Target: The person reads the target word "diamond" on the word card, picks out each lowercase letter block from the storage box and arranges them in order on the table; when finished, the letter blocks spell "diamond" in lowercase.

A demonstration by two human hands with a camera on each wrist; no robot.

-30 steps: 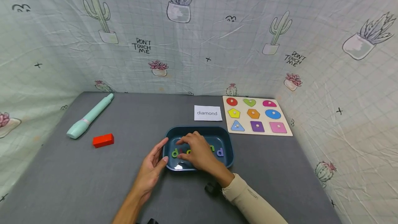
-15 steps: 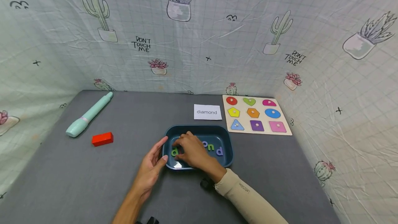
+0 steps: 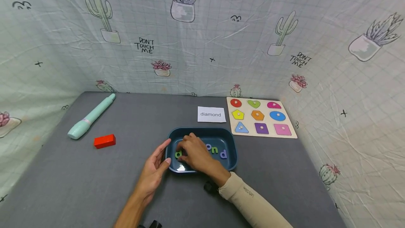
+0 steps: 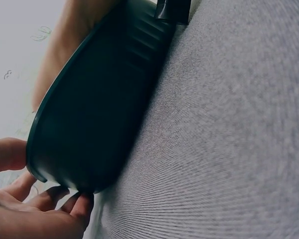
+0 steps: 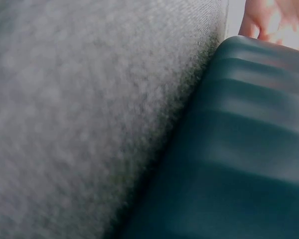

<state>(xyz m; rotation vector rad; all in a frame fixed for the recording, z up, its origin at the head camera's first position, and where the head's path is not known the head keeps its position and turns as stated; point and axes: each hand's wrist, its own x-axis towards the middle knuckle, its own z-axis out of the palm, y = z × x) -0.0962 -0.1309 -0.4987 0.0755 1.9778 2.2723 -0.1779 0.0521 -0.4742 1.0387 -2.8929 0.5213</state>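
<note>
A dark blue tray (image 3: 234,150) holds several coloured plastic letters in a row. My left hand (image 3: 152,171) grips its left end, index finger along the rim and thumb at the near corner. In the left wrist view, the fingers (image 4: 82,209) press against the tray's outer wall. Inside the tray, my right hand (image 3: 197,154) bends over the row, thumb and index finger at the small green letter d (image 3: 178,154), seemingly pinching it. The hand hides the letters beside it. Further right lie a purple o (image 3: 209,147), a green n (image 3: 214,150) and a purple d (image 3: 223,154).
A white card printed "diamond" (image 3: 211,114) lies behind the tray, beside a shape puzzle board (image 3: 248,135). At left are a red block (image 3: 104,141) and a mint-green tapered object (image 3: 91,116). A patterned cloth hangs behind the grey table (image 3: 79,185).
My right hand has moved left and lower over the left letters, its thumb and fingers drawing closer together. The o and n came into view. My left hand stays at the tray.
</note>
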